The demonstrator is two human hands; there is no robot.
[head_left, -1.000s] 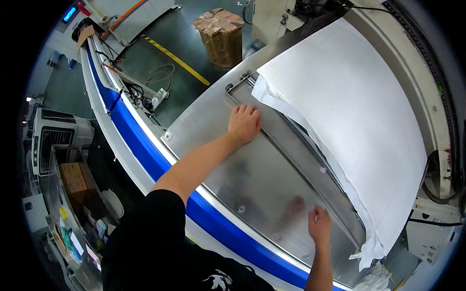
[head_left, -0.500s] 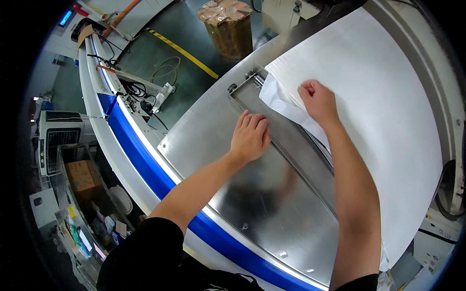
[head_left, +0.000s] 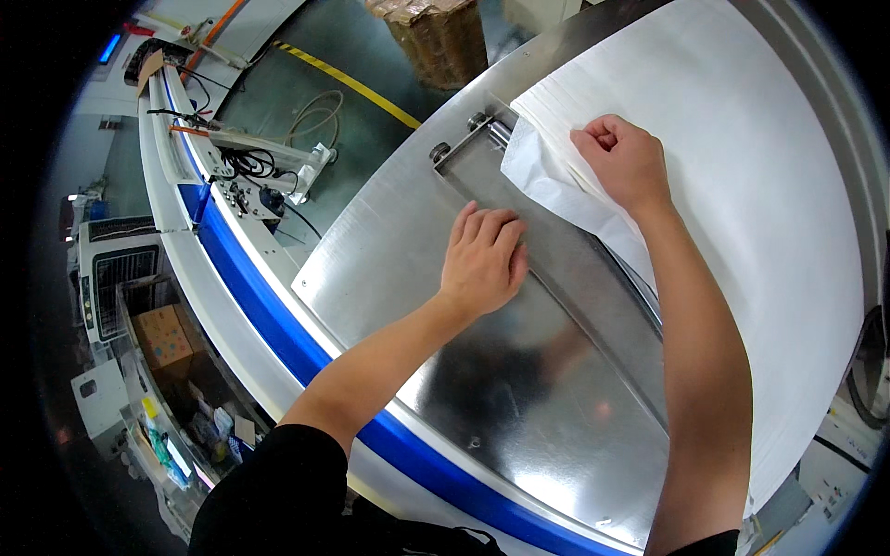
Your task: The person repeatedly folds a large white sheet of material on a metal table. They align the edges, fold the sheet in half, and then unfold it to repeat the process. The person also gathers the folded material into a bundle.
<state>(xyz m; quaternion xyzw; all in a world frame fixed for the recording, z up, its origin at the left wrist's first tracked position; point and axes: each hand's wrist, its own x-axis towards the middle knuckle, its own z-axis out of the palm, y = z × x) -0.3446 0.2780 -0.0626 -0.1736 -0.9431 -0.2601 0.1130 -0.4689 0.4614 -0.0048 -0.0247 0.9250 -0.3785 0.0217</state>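
A wide white sheet [head_left: 723,213], layered along its left edge, covers the right side of a shiny metal plate [head_left: 389,241]. Beside that edge, a loose white flap [head_left: 542,181] hangs over a long slot in the plate. Above the sheet near its edge is my right hand [head_left: 626,162], its fingers curled and the thumb against the index finger. What it pinches, if anything, is hidden. My left hand [head_left: 482,259] lies on the bare metal beside the slot, fingers stretched and slightly bent, holding nothing. A metal roller end [head_left: 499,134] shows at the slot's far end, partly under the flap.
Along the plate's near left side runs a blue band [head_left: 250,287] on a white rail. Beyond it are a cart with a cardboard box [head_left: 165,334] and a white air cooler [head_left: 120,269]. A brown wrapped bundle [head_left: 436,42] and black cables [head_left: 255,169] are farther off.
The view has shifted a little. My right hand has moved slightly rightward over the sheet, baring more of the flap. My left hand still rests on the metal, slightly nearer along the slot.
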